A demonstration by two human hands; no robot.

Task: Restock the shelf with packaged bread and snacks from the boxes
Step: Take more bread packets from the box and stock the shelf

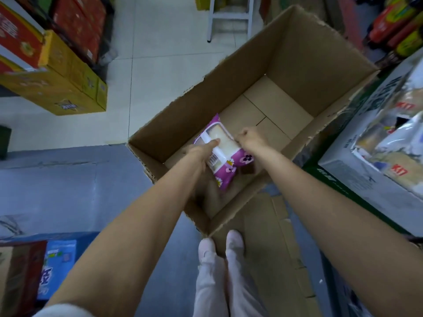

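A large open cardboard box (304,65) stands on the floor in front of me, its bottom mostly bare. Inside it, near the close corner, are purple packs of sliced bread (225,145) with flower print and a clear window. My left hand (201,152) grips the top pack, thumb across its window. My right hand (249,137) is fisted at that pack's right edge and seems to pinch the wrapper. Another purple pack (223,181) lies underneath. At the right, a shelf tray (357,170) holds bagged bread.
Yellow and red cartons (68,88) are stacked at the left. A white stool (229,17) stands beyond the box. A flattened cardboard sheet (274,248) lies under my feet. A brown box and a blue box (57,266) sit at the lower left.
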